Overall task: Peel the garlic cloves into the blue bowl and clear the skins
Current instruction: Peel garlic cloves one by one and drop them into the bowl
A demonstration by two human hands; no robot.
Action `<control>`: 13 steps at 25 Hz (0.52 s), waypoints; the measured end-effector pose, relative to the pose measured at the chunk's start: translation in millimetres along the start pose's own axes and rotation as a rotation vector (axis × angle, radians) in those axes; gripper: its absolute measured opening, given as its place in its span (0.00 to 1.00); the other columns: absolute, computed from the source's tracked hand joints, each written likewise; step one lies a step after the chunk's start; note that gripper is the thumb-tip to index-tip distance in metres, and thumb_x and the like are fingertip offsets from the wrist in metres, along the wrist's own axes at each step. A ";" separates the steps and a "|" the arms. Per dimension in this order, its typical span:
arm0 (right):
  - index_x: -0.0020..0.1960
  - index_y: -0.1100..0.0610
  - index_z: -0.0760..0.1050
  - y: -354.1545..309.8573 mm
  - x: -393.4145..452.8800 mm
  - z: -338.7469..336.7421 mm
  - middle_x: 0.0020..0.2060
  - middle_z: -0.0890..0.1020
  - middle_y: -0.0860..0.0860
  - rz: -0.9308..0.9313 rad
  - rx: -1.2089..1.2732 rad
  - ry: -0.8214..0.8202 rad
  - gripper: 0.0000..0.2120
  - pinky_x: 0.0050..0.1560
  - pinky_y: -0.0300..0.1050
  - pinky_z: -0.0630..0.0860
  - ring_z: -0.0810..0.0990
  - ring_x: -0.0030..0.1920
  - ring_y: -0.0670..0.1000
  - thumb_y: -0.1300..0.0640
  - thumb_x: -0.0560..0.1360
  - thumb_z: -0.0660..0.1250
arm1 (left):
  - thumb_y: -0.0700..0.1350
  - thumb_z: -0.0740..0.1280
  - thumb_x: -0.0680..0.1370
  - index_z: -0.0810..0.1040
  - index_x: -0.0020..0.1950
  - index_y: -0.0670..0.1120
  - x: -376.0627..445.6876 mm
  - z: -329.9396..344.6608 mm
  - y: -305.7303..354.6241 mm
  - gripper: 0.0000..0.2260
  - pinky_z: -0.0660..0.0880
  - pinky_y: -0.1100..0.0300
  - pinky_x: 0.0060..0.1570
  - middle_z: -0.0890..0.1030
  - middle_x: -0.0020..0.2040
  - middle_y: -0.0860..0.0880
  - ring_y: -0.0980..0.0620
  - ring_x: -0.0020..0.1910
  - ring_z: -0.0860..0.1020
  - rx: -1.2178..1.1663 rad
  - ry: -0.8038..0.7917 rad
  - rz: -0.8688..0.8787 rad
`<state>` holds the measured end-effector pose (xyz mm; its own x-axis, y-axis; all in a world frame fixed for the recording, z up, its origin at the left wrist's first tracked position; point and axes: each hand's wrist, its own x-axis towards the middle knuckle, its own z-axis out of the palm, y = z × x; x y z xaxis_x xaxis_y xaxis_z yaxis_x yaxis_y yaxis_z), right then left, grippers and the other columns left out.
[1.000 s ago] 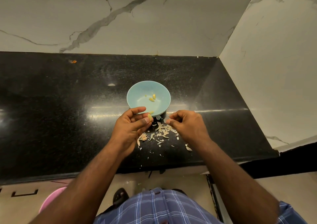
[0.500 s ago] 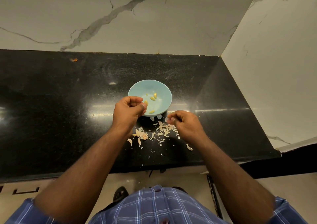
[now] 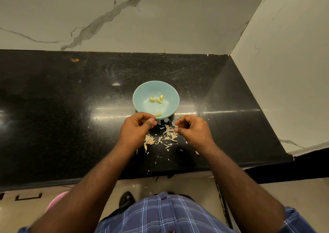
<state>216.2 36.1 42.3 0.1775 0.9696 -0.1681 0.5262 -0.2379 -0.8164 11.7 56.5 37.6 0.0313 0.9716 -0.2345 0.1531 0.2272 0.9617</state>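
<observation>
Down at the near edge, a blue checked shirt (image 3: pixel 165 215) fills the bottom of the view, with a pink tub (image 3: pixel 57 199) peeking out low on the left and a dark sandal (image 3: pixel 125 199) on the floor. Both bare forearms reach up and forward over the black counter (image 3: pixel 62 125).

Between the hands lies a loose scatter of garlic skins (image 3: pixel 168 134), pale flakes spread on the counter, a few strays trailing toward the front edge.

Left hand (image 3: pixel 136 129) now: fingers curled in, thumb tip pressed against them just at the bowl's near rim. Whether anything is pinched in there, I cannot tell; nothing shows between the fingertips. Right hand (image 3: pixel 193 130): fingers bent inward too, thumb and forefinger tips close together over the right side of the skin pile, apparently touching a flake, though a firm grip is not clear.

Just beyond the knuckles sits the blue bowl (image 3: pixel 140 93), upright on the counter. Inside it, four peeled garlic cloves (image 3: pixel 158 100): three grouped near the middle, one lying by the near rim close to the left thumb.

Farther back, a small orange speck (image 3: pixel 76 60) rests near the wall, and white marble with grey veins (image 3: pixel 124 18) rises behind and on the right.
</observation>
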 end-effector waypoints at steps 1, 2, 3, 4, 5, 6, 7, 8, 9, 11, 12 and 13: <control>0.48 0.50 0.83 -2.5 -0.5 1.7 0.42 0.85 0.47 0.009 0.034 -0.017 0.08 0.49 0.46 0.83 0.84 0.42 0.45 0.63 0.75 0.74 | 0.40 0.71 0.79 0.84 0.49 0.53 -1.0 -0.8 -3.5 0.07 0.81 0.52 0.55 0.87 0.45 0.52 0.54 0.49 0.85 0.056 -0.012 0.015; 0.50 0.50 0.83 -4.0 -0.6 2.4 0.43 0.85 0.47 0.018 0.063 -0.018 0.08 0.51 0.48 0.84 0.86 0.43 0.46 0.62 0.77 0.72 | 0.40 0.72 0.79 0.85 0.49 0.54 -1.2 -2.3 -6.2 0.08 0.80 0.51 0.57 0.87 0.45 0.53 0.54 0.50 0.84 0.105 -0.022 0.018; 0.52 0.51 0.83 -4.3 -0.1 2.4 0.44 0.86 0.47 0.013 0.061 -0.001 0.07 0.52 0.49 0.84 0.86 0.43 0.47 0.61 0.78 0.71 | 0.41 0.72 0.78 0.85 0.49 0.55 -1.4 -4.6 -8.5 0.08 0.80 0.49 0.57 0.87 0.45 0.54 0.54 0.50 0.84 0.149 -0.024 0.017; 0.54 0.51 0.84 -3.6 -0.1 1.7 0.43 0.86 0.47 -0.008 0.028 0.024 0.07 0.53 0.49 0.84 0.86 0.44 0.46 0.60 0.77 0.72 | 0.44 0.72 0.78 0.85 0.50 0.56 -1.8 -7.7 -10.4 0.07 0.81 0.47 0.56 0.87 0.44 0.54 0.53 0.49 0.84 0.188 -0.020 0.015; 0.54 0.52 0.84 -3.4 -1.1 0.8 0.43 0.86 0.47 -0.025 -0.008 0.042 0.09 0.53 0.47 0.84 0.85 0.44 0.45 0.60 0.75 0.74 | 0.45 0.72 0.78 0.85 0.50 0.57 -2.6 -10.6 -11.1 0.06 0.81 0.47 0.54 0.86 0.44 0.55 0.52 0.47 0.83 0.223 -0.012 0.014; 0.54 0.52 0.84 -2.9 -2.8 -0.3 0.42 0.86 0.47 -0.036 -0.018 0.056 0.10 0.52 0.46 0.84 0.85 0.44 0.45 0.60 0.73 0.77 | 0.46 0.72 0.79 0.85 0.51 0.57 -3.8 -13.1 -11.6 0.05 0.81 0.48 0.52 0.85 0.43 0.56 0.52 0.45 0.83 0.252 -0.005 0.014; 0.53 0.53 0.85 -2.2 -4.0 -0.6 0.40 0.86 0.47 -0.035 -0.012 0.068 0.11 0.51 0.45 0.84 0.85 0.43 0.45 0.61 0.71 0.78 | 0.47 0.72 0.79 0.84 0.51 0.57 -5.0 -15.0 -11.9 0.05 0.81 0.50 0.50 0.85 0.43 0.56 0.53 0.44 0.82 0.281 -0.002 0.014; 0.52 0.53 0.85 -1.5 -5.2 -0.2 0.39 0.86 0.46 -0.033 -0.003 0.082 0.11 0.50 0.45 0.84 0.85 0.42 0.44 0.60 0.71 0.79 | 0.46 0.72 0.79 0.84 0.51 0.57 -6.4 -16.3 -11.6 0.06 0.79 0.53 0.48 0.84 0.44 0.57 0.55 0.44 0.81 0.309 -0.004 0.012; 0.52 0.53 0.85 -1.3 -6.0 0.9 0.39 0.86 0.46 -0.028 -0.007 0.098 0.09 0.49 0.45 0.84 0.85 0.42 0.44 0.59 0.72 0.78 | 0.45 0.72 0.79 0.83 0.52 0.57 -8.0 -16.3 -10.5 0.06 0.78 0.56 0.47 0.83 0.45 0.58 0.58 0.44 0.81 0.334 -0.010 0.007; 0.53 0.54 0.84 -0.4 -6.8 4.3 0.41 0.86 0.46 -0.029 -0.043 0.098 0.05 0.52 0.46 0.83 0.85 0.45 0.44 0.57 0.77 0.73 | 0.45 0.71 0.80 0.83 0.54 0.57 -11.2 -14.6 -9.5 0.07 0.75 0.59 0.47 0.81 0.46 0.61 0.61 0.46 0.79 0.374 -0.025 0.001; 0.55 0.54 0.84 0.8 -7.3 6.4 0.45 0.87 0.47 -0.028 -0.047 0.074 0.07 0.55 0.47 0.82 0.84 0.48 0.45 0.58 0.79 0.70 | 0.44 0.71 0.80 0.83 0.56 0.56 -12.7 -13.7 -9.9 0.08 0.74 0.59 0.48 0.79 0.46 0.63 0.60 0.47 0.78 0.398 -0.027 0.004; 0.58 0.53 0.83 2.1 -8.7 8.6 0.49 0.86 0.47 -0.022 -0.040 0.048 0.09 0.58 0.49 0.81 0.84 0.52 0.45 0.59 0.80 0.69 | 0.44 0.71 0.80 0.83 0.57 0.55 -14.0 -13.3 -11.0 0.08 0.73 0.59 0.50 0.77 0.47 0.65 0.58 0.49 0.78 0.422 -0.020 0.008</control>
<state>208.6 27.7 37.3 0.2052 0.9710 -0.1229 0.5634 -0.2198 -0.7964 -3.6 41.2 32.2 0.0528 0.9709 -0.2338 0.5439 0.1684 0.8221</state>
